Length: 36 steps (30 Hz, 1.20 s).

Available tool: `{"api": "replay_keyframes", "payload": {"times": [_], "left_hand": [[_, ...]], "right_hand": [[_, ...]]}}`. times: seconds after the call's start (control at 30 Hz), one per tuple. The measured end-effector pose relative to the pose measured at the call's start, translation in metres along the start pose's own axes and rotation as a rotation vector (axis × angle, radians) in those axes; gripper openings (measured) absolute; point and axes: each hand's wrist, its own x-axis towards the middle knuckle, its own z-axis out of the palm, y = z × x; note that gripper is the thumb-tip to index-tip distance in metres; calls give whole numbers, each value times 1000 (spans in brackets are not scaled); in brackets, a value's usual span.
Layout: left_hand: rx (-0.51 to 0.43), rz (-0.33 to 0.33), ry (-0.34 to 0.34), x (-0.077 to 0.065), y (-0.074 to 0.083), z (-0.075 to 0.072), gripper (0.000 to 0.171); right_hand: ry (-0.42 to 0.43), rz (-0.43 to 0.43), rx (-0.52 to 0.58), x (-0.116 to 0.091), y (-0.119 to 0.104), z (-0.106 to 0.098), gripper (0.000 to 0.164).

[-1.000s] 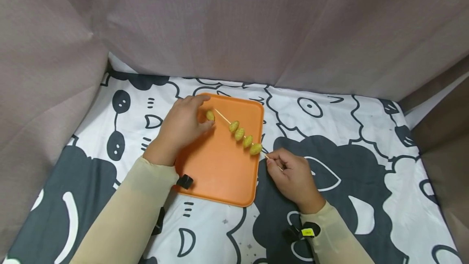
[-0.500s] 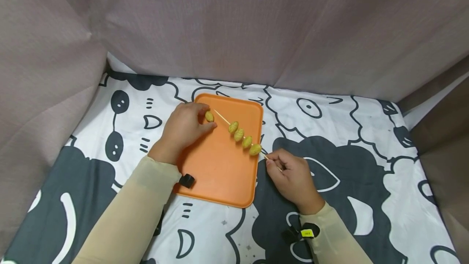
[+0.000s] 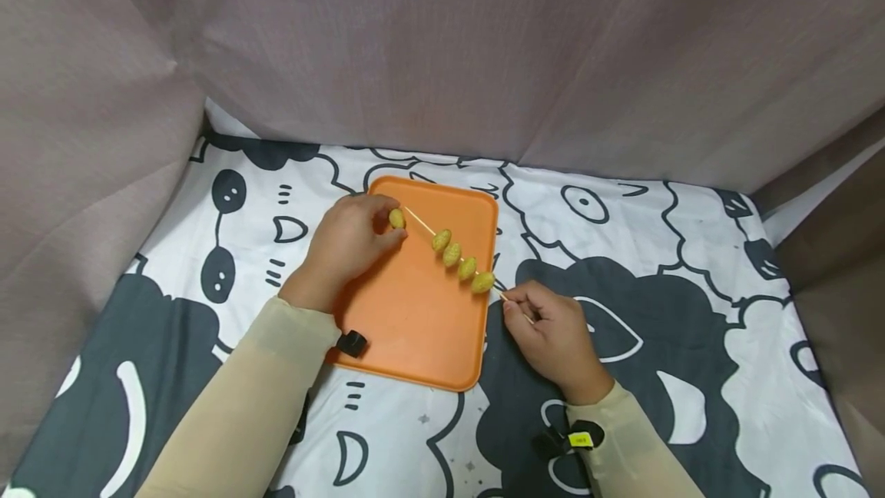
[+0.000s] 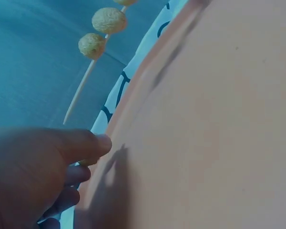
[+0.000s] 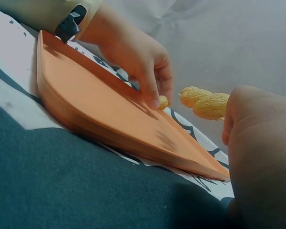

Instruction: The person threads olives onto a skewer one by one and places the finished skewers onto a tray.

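My right hand (image 3: 549, 336) grips the lower end of a thin wooden skewer (image 3: 420, 221) just right of the tray. Several wrinkled yellow potato-like pieces (image 3: 452, 254) are threaded along it, and its bare pointed end slants up and left over the tray. At the tray's upper left, my left hand (image 3: 346, 248) pinches a loose yellow piece (image 3: 396, 218) between thumb and fingers, close to the skewer's tip. The right wrist view shows this loose piece (image 5: 163, 102) by the tray's far side. In the left wrist view the thumb mostly hides it, while the bare skewer tip (image 4: 71, 107) shows beyond.
The orange rectangular tray (image 3: 415, 329) lies on a black-and-white cartoon-print cloth (image 3: 429, 444). Grey-brown curtains (image 3: 442, 52) hang behind and at both sides. A black wrist device (image 3: 353, 343) juts over the tray's lower left.
A second ago the left forefinger was raised off the loose piece; the fingers have since come down and closed on it. The right hand and skewer have stayed almost still.
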Motion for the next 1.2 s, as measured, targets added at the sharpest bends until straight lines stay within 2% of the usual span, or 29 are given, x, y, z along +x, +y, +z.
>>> {"api": "replay_keyframes", "payload": {"times": [0.33,0.43,0.57,0.67,1.03,1.2], "left_hand": [[-199,-10,114,-22,9,-12,46],[-234,18,153,-26,7,-7,45],[-260,90,224,-27,1,-1,45],[-282,108,257,-27,-2,2,45],[-362,67,253,-22,-11,9,44],[-399,60,272,-19,-16,13,42]], "right_hand": [[0,1,17,0,0,1,11],[3,1,9,0,0,1,11],[1,-3,2,0,1,0,10],[0,-10,-2,0,2,0,10],[-11,-24,0,0,3,0,11],[-19,-21,10,0,2,1,10]]}}
